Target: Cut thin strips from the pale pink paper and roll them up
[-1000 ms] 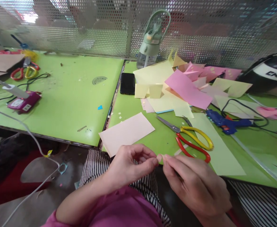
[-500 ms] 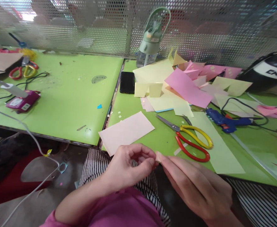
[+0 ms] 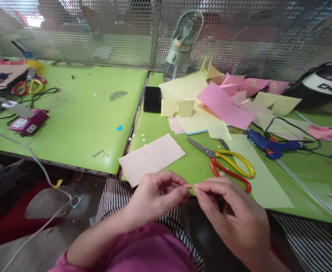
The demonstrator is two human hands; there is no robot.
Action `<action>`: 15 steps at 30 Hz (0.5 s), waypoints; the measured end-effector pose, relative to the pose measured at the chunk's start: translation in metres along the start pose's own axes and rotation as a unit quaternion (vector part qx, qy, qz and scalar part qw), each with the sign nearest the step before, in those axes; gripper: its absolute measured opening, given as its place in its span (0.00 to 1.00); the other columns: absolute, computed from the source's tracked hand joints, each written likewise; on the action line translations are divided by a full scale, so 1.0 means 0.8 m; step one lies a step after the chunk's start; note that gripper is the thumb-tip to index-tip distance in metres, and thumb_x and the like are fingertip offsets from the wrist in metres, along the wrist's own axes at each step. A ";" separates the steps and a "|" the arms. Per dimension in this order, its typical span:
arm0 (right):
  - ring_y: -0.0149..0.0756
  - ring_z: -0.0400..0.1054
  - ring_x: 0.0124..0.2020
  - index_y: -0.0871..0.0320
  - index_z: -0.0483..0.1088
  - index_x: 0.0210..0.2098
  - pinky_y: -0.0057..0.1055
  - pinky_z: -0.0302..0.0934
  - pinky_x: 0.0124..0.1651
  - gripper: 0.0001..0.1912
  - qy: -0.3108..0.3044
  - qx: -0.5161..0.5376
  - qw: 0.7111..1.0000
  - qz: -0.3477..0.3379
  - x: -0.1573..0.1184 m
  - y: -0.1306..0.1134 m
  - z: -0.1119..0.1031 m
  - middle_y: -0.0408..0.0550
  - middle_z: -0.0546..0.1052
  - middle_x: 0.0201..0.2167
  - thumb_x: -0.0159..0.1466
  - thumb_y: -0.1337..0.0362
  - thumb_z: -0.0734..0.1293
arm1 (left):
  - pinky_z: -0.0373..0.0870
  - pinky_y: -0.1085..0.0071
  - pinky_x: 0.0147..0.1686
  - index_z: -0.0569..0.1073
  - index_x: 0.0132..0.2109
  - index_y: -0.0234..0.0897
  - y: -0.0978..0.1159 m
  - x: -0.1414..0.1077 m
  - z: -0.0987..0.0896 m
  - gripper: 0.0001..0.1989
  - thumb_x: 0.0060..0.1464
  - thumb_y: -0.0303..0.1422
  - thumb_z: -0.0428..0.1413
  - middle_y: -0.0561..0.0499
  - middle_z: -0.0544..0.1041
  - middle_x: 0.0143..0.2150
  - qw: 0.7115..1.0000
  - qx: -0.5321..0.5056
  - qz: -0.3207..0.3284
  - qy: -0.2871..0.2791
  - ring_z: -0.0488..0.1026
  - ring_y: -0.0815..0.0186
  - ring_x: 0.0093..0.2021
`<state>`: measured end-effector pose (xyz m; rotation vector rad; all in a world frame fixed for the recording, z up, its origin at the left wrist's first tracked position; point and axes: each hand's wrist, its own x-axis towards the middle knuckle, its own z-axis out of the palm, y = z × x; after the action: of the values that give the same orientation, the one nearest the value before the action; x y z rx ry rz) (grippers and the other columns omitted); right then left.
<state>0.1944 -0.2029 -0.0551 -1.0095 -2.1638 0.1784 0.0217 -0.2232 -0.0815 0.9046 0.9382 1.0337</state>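
My left hand [image 3: 159, 198] is closed in a pinch over the table's front edge, thumb against fingers. Its fingertips meet those of my right hand [image 3: 231, 215], also pinching. Between them shows a tiny pale piece [image 3: 190, 186] that looks like paper, mostly hidden by the fingers. Just beyond my left hand lies a pale pink paper rectangle [image 3: 153, 158]. Scissors [image 3: 211, 153] with one yellow and one red handle rest, blades apart, beyond my right hand, which covers part of the red loop. To their right is a pale yellow-green paper sheet [image 3: 264, 177].
A blue glue gun [image 3: 272, 145] with its cord lies at right. Behind are heaped pink paper [image 3: 225, 104] and yellow paper, a black phone [image 3: 152, 99] and a green-lidded bottle [image 3: 180, 54]. At left are a purple power adapter [image 3: 28, 121] and cables. A perforated metal screen [image 3: 103, 37] closes off the back.
My right hand has turned and its fingers have curled into a pinch, moving slightly left and covering more of the red scissor handle. My left hand stays nearly still.
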 end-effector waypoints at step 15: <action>0.33 0.74 0.30 0.65 0.74 0.46 0.33 0.65 0.37 0.13 0.027 -0.222 0.944 -0.244 -0.009 0.011 0.000 0.49 0.81 0.32 0.61 0.73 0.71 | 0.74 0.80 0.30 0.76 0.34 0.30 0.006 0.003 -0.001 0.14 0.48 0.37 0.67 0.51 0.79 0.27 0.992 -0.111 -0.049 0.028 0.76 0.74 0.27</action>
<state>0.2031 -0.2022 -0.0624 -0.6603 -2.3791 -0.5869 0.0199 -0.2199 -0.0781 0.6403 0.8854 1.0596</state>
